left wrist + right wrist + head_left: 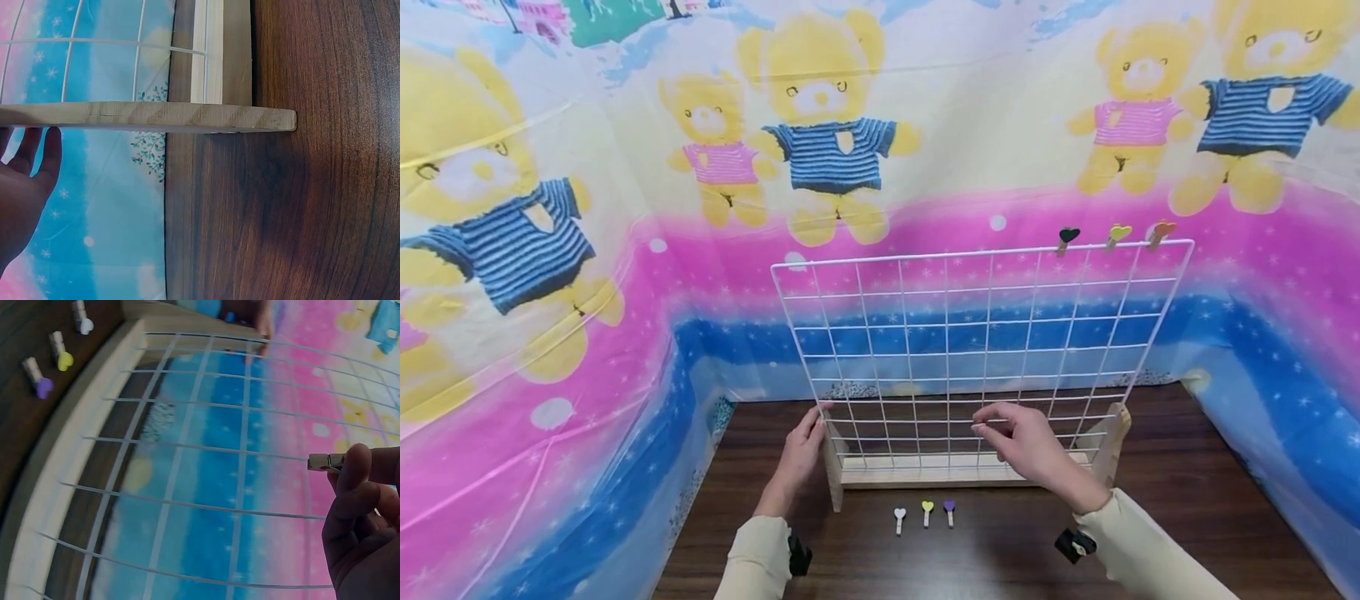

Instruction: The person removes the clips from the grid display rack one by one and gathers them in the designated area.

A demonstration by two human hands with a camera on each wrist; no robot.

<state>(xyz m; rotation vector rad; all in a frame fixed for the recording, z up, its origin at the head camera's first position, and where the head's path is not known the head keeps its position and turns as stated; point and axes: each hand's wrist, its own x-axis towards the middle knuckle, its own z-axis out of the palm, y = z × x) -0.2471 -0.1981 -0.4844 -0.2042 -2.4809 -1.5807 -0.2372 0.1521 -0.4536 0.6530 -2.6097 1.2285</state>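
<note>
white wire grid (947, 354) standing upright in a pale wooden stand (925, 479), on a dark wood-grain table (1015, 554), with a teddy-bear fabric (970, 117) hung behind. a person's right hand (1030, 442) is in front of the grid, right of its middle and low down; its thumb and fingers are closed in a pinch around a small wooden clip (325, 462). the clip's bare end points at a wire; whether they touch, i cannot tell. the left hand (801, 450) rests its lightly bent, spread fingers against the stand's left upright, apparently to steady it, with no loose thing visible in it.

three heart-topped clips sit along the grid's top bar, toward its right: dark green (1067, 237), yellow (1117, 234) and orange (1162, 232). three more lie in a row on the table before the stand: white (900, 517), yellow (927, 510) and purple (950, 510).

the step in hand seems to be fastening or removing the pinched clip; either way, the next move probably calls for squeezing its tail so its mouth opens at the wire.
</note>
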